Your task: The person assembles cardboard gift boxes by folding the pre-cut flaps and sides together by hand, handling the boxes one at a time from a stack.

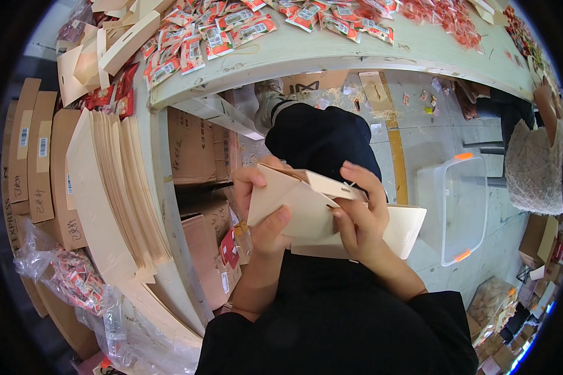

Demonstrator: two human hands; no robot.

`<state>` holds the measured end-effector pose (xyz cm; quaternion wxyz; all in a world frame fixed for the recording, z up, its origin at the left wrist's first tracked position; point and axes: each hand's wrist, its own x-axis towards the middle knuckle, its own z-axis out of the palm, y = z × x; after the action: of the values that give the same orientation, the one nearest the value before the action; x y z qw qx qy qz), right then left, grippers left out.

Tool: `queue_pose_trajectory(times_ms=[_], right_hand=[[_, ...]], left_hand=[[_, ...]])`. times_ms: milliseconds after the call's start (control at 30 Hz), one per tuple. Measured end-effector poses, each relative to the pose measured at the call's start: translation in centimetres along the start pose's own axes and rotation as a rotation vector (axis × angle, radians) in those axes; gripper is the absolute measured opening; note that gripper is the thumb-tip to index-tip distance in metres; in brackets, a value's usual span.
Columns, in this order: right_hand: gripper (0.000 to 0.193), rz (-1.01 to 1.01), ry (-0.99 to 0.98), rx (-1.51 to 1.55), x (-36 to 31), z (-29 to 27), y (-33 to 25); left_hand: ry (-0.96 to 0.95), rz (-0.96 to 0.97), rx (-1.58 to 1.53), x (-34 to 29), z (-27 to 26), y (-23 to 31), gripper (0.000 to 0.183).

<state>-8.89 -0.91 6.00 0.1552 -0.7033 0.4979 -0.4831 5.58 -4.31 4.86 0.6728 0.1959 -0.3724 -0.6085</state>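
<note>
Above my lap I hold a cream cardboard box [303,209], partly folded, with small slots in its panels. My left hand [270,232] grips its left end, the thumb pressed on the near panel and the fingers round the far edge. At the box's right side, my right hand [370,226] is closed on the edge near a slot, thumb and fingers pinching the card. A wide cream flap [405,231] sticks out to the right beneath that hand. What is inside the box is hidden.
A stack of flat cream card sheets [116,194] stands at the left. Red and white sachets [253,30] cover the white table [356,55] ahead. On the floor at the right sits a clear plastic bin [453,209] with orange latches. Another person [535,156] is at the far right.
</note>
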Motion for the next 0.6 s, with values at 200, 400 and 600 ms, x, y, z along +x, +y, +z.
queue_pose_trajectory(times_ms=[200,400,600], right_hand=[[0.028,0.099,0.196,0.34,-0.9,1.0,-0.2],[0.034,0.963,0.288,1.298,-1.1,2.1,-1.8],[0.021,0.881,0.276,1.015,-1.3,2.2,-0.9]], left_hand=[[0.156,-0.093,-0.103,-0.3,-0.1,-0.1,0.037],[0.351,-0.114,-0.016,0.0,0.9,-0.6,0.042],[0.323,-0.22,-0.086,0.1,1.1,-0.8,0.047]])
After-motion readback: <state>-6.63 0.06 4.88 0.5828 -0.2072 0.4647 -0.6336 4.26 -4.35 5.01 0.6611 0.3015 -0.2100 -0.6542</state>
